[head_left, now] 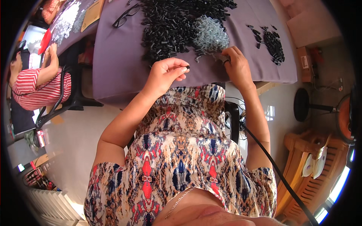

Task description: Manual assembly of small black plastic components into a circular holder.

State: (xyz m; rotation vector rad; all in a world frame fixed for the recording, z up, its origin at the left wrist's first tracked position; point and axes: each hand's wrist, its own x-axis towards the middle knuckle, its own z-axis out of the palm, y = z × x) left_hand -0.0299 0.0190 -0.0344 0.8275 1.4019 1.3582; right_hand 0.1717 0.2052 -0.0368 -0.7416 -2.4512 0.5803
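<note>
Between the thumb and fingertips of my left hand (166, 74) is a small black tube-shaped piece (187, 67), held just above the near part of the table. My right hand (238, 68) is at the near right edge of a pile of small clear plastic pieces (212, 34), its fingers bent and drawn together. Whatever those fingertips grip is too small and hidden to make out. A large heap of short black tubes (164, 35) spreads beyond my left hand. To the right lies a smaller group of similar black pieces (274, 47), apart from the heap.
A purple cloth (117, 62) covers the table, with eyeglasses (126, 16) at the far left. Another person in a striped top (45, 84) sits on the left by a second table. On the right are a cardboard box (304, 62), a fan (301, 104) and a wooden bench (301, 169).
</note>
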